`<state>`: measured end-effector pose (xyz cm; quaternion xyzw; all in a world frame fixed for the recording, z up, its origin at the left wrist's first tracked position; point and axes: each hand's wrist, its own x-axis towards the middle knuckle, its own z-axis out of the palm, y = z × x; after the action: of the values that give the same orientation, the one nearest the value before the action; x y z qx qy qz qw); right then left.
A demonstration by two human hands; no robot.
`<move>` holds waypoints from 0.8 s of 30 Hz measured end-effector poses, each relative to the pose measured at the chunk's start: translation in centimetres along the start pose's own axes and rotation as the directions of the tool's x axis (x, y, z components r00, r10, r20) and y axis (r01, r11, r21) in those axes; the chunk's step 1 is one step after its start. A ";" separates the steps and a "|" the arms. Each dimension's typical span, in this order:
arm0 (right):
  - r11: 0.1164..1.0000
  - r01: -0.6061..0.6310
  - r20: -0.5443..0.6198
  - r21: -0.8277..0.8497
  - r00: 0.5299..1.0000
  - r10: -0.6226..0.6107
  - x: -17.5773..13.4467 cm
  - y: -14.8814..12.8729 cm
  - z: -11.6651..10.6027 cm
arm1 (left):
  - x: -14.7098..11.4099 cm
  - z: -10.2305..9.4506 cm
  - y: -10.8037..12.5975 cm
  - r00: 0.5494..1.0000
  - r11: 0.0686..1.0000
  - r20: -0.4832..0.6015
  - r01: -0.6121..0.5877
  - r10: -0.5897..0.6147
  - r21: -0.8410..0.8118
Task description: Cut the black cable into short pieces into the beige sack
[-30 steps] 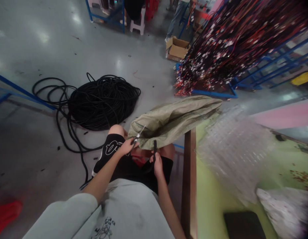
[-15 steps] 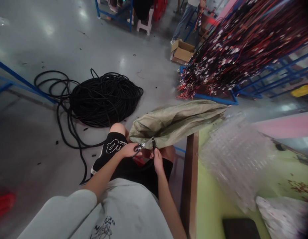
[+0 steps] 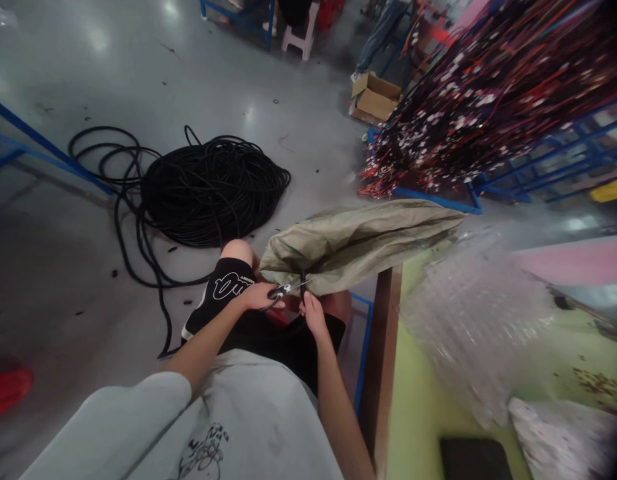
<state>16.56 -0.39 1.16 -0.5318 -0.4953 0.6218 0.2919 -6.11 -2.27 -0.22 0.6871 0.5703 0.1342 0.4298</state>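
Left grip (image 3: 259, 297) wrapped round scissors (image 3: 287, 289); right grip (image 3: 314, 313) pinching black cord (image 3: 303, 285).
Cord looks light, bendy, rubbery, not fragile, probably low slip; best held below the blades, fingertips well back. It stands near upright over the lap, at the near edge of the olive bag (image 3: 338, 230). Right thumb and fingers closed on it. Left fingers curled at the handles; blades reach the cord, contact and spread unclear. Similar black coil (image 3: 213, 190) on floor (image 3: 228, 80).

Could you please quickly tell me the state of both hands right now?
Left hand: closed on the scissors, their blades at the black cord.
Right hand: closed, holding the black cord.
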 end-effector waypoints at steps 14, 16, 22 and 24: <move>0.990 -0.131 0.053 0.057 0.990 0.128 -0.4 0.8 -1.0 | -0.1 0.5 -0.1 1.000 0.997 0.012 0.017 -0.017 0.077; 0.991 -0.110 0.018 0.078 0.994 0.109 -0.4 1.2 -1.0 | -0.1 0.6 -0.1 1.000 0.995 0.008 0.024 -0.025 0.099; 0.989 0.007 -0.120 0.148 0.993 0.011 0.0 2.5 -0.4 | -0.1 0.6 -0.1 1.000 0.994 -0.011 0.014 -0.013 0.107; 0.985 0.043 -0.170 0.165 0.985 -0.014 0.1 2.9 -0.3 | -0.1 0.5 -0.2 1.000 0.996 -0.027 0.011 -0.009 0.087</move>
<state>17.33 -1.19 -1.49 -0.5488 -0.4221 0.6099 0.3855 -5.95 -2.55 -0.61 0.7003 0.5848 0.1164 0.3924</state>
